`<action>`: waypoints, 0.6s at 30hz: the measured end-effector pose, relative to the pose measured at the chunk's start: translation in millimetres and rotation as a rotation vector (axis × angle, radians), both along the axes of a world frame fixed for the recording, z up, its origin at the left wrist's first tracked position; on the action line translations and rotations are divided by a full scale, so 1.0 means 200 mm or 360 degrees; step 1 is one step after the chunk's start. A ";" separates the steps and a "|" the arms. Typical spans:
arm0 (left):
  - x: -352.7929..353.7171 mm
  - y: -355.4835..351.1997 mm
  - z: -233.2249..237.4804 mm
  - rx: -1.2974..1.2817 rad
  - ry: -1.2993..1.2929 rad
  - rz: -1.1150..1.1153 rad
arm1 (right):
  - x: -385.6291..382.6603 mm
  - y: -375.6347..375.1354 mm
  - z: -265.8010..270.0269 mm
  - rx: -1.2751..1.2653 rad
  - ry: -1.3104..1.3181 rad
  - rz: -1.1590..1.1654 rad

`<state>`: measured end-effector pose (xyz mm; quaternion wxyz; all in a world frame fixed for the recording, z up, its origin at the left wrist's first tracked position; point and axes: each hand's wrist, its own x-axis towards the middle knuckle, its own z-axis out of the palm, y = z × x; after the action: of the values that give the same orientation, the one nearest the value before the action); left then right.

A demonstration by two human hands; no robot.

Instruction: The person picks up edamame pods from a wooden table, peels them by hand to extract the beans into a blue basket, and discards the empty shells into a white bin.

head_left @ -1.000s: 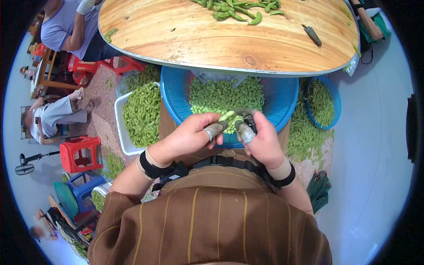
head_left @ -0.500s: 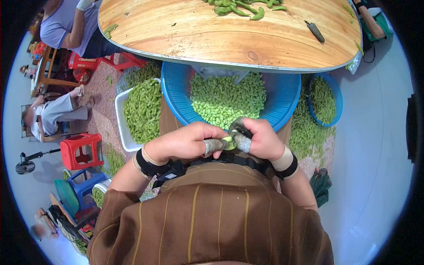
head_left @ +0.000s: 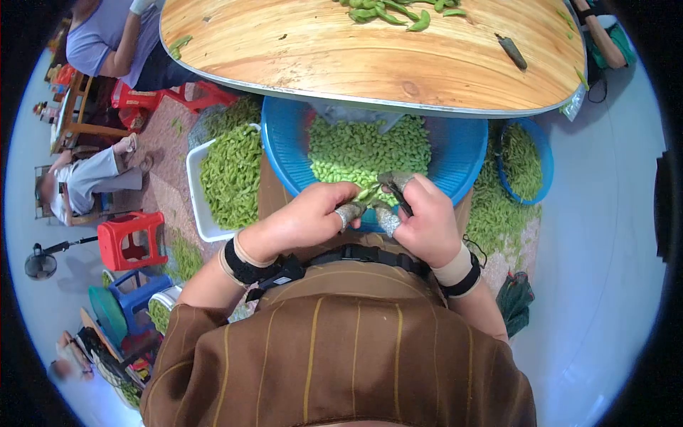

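Over the near rim of a blue plastic basket (head_left: 284, 167), both hands meet at a green edamame pod (head_left: 368, 192). My left hand (head_left: 306, 217) is closed, pinching the pod between thumb and a finger wrapped in grey tape. From the other side, my right hand (head_left: 427, 217) is closed on the pod's right end, its thumb and forefinger wrapped in dark and silvery coverings. Fingers hide part of the pod. Below and beyond them, many shelled green beans (head_left: 370, 149) fill the basket's middle.
A wooden tabletop (head_left: 320, 64) overhangs the basket's far side, bearing loose pods (head_left: 420, 21) and a dark slim object (head_left: 511, 53). A white tub (head_left: 196, 192) of pods stands left, a blue basket (head_left: 548, 160) right. Red stool (head_left: 131, 238) and other people are further left.
Both hands have moved forward, from near my waist to over the basket's near rim. The right fingers have uncurled somewhat, and the pod has moved along with the hands.
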<state>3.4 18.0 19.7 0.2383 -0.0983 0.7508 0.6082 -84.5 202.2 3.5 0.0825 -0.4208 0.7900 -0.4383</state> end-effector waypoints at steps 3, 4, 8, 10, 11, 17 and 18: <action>0.01 0.00 -0.01 -0.0249 0.0231 -0.0212 | 0.01 -0.01 -0.04 -0.0154 0.0018 0.0063; 0.01 0.00 -0.02 -0.0366 0.0304 -0.0337 | 0.00 -0.01 -0.04 -0.0015 0.0015 0.0123; -0.01 -0.02 0.02 -0.0246 0.0229 -0.0447 | -0.03 0.00 -0.07 -0.0035 -0.0151 0.0227; -0.03 -0.05 0.04 -0.0140 0.0152 -0.0398 | -0.04 0.01 -0.12 -0.0199 -0.0518 0.0208; -0.04 -0.06 0.05 -0.0031 0.0072 -0.0351 | -0.04 0.02 -0.14 -0.0361 -0.0889 0.0184; -0.06 -0.04 0.01 0.0512 -0.0115 0.0369 | -0.05 0.01 -0.07 -0.0610 -0.2010 0.0008; -0.05 -0.02 -0.02 0.0613 0.0003 0.0587 | -0.05 0.00 -0.06 -0.0612 -0.2002 0.0015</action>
<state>-7.1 13.7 15.6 0.1372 -0.1857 0.5909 0.7730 -94.8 201.7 -9.3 0.4539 -0.0949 0.4967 -0.7336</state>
